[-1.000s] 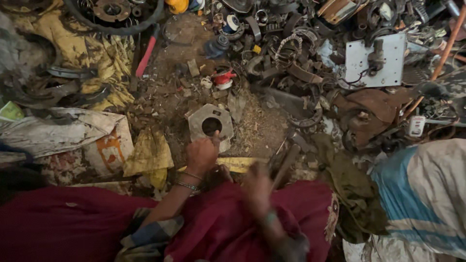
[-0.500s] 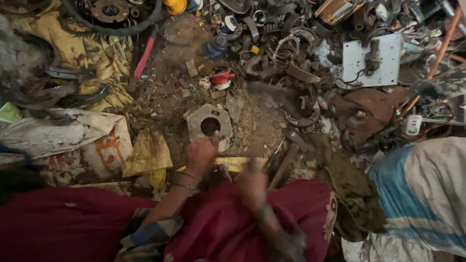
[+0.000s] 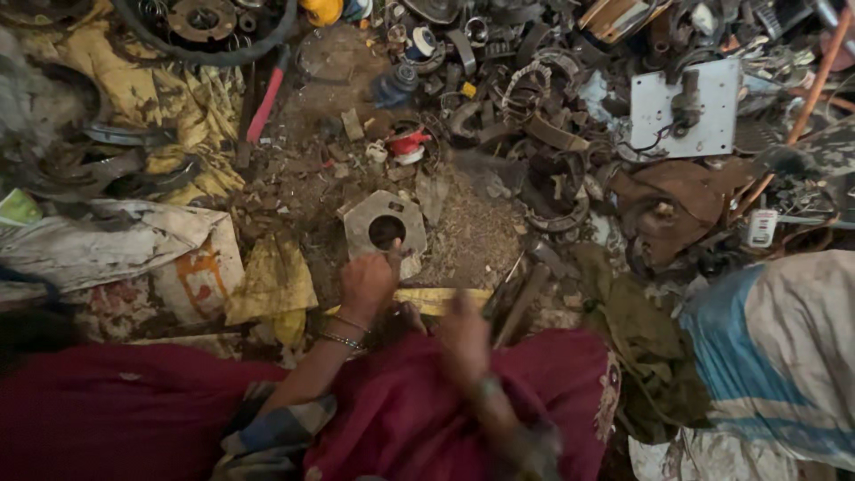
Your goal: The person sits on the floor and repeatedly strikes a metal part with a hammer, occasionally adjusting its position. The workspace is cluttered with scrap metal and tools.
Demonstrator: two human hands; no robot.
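My left hand (image 3: 367, 283), with thin bangles at the wrist, rests its fingers on the near edge of a grey metal plate with a round hole (image 3: 385, 224) lying on the dirt. My right hand (image 3: 463, 331) is blurred by motion just right of it, fingers closed around what looks like a dark tool handle (image 3: 518, 303) that angles up to the right; the grip is unclear. Red cloth (image 3: 410, 419) covers my lap below both hands.
A heap of scrap metal parts (image 3: 534, 89) fills the far side, with a pale metal plate (image 3: 686, 111) at right. A red-handled tool (image 3: 265, 102) and a yellow cloth (image 3: 191, 98) lie at left, white sacks (image 3: 107, 245) nearer. A blue and white sack (image 3: 784, 356) sits at right.
My right hand has shifted slightly and stays blurred with motion. My left hand stays on the holed plate's edge.
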